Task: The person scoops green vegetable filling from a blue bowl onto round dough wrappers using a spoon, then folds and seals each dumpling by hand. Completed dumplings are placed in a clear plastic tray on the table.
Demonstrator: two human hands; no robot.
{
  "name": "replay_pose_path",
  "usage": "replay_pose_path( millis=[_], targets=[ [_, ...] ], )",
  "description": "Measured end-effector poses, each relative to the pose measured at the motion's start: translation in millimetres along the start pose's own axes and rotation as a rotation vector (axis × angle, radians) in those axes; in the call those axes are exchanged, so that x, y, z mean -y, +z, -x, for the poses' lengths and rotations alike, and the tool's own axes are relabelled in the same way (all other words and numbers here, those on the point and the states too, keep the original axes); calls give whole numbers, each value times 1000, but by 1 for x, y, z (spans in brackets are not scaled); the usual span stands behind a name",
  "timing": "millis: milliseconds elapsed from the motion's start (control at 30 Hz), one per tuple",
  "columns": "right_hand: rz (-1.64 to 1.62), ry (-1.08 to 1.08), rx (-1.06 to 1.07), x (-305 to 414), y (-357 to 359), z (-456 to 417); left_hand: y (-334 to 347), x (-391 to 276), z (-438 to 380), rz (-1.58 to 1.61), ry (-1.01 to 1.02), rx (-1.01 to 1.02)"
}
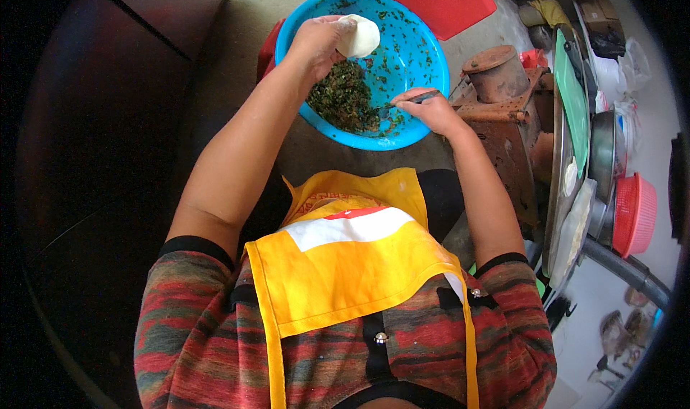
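Note:
My left hand (pixel 322 42) pinches a round, pale dough wrapper (pixel 360 38) by its edge, above the left part of a blue plastic basin (pixel 401 138). Below it in the basin lies a heap of dark green chopped filling (pixel 345 99), with loose bits stuck along the inner wall. At the basin's right rim my right hand (pixel 428 108) grips a metal utensil (pixel 421 97) by its handle. The utensil's tip reaches down to the right edge of the filling; its exact shape is hard to make out. No filling shows on the wrapper's visible face.
A red plastic panel or tray (pixel 426 2) lies behind the basin. On the right stand a rusty metal stove (pixel 493 145) with a round canister (pixel 497 72), a green board (pixel 572 96) and a red basket (pixel 636 215). Dark furniture (pixel 108 112) fills the left side.

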State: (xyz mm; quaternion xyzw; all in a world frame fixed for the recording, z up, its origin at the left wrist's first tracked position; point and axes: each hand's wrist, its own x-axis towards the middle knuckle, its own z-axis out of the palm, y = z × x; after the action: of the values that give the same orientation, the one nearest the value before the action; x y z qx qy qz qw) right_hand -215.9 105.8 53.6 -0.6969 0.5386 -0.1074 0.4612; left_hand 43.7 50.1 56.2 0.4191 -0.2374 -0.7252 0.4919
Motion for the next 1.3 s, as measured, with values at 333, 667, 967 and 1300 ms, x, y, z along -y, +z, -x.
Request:
replay_pose_path(
  millis=[333, 667, 967, 1300],
  targets=[
    [-70, 247, 19, 0, 7, -13, 2, -2, 3, -15, 7, -10],
    [-619, 509, 100, 3, 5, -29, 1, -1, 1, 43, 1, 1],
    [-125, 280, -195, -10, -2, -24, 1, 0, -1, 32, -4, 1],
    [-282, 263, -5, 3, 23, -21, 2, -3, 3, 54, 5, 25]
  ],
)
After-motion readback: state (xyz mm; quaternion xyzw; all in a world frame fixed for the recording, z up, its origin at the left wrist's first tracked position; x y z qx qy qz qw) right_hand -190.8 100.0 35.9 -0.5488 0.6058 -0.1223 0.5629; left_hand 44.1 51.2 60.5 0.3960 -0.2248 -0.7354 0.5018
